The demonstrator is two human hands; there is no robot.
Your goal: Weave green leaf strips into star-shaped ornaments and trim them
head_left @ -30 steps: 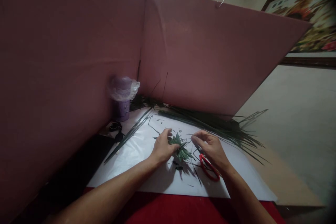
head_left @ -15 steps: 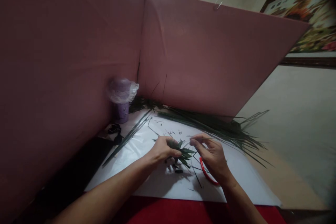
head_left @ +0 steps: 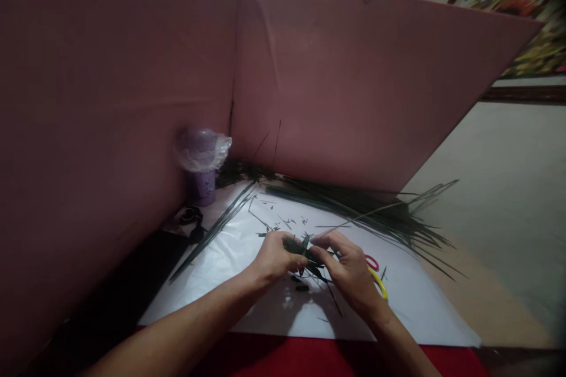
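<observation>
Over the white sheet, my left hand (head_left: 276, 256) is closed around a small bundle of folded dark green leaf strips (head_left: 306, 246), its cut ends sticking out to the right. My right hand (head_left: 351, 271) is closed at the right side of that bundle, thumb and fingers pinching a thin leaf strip (head_left: 340, 224) whose long end runs up to the right. Behind my right wrist show a red handle loop (head_left: 372, 261) and a yellow one (head_left: 380, 285), apparently of scissors; my hand hides the rest. Dark scraps (head_left: 302, 288) lie below the bundle.
Long green leaves (head_left: 354, 203) are piled along the back of the white sheet (head_left: 424, 306), with more strips (head_left: 212, 230) at left. A purple cup (head_left: 204, 185) with plastic over it stands at back left beside black items (head_left: 194, 227). Pink panels (head_left: 336, 82) wall the left and back.
My right hand has moved left and in against the leaf bundle, and the strip's long end now slants upward. The view has shifted slightly; the yellow loop now shows.
</observation>
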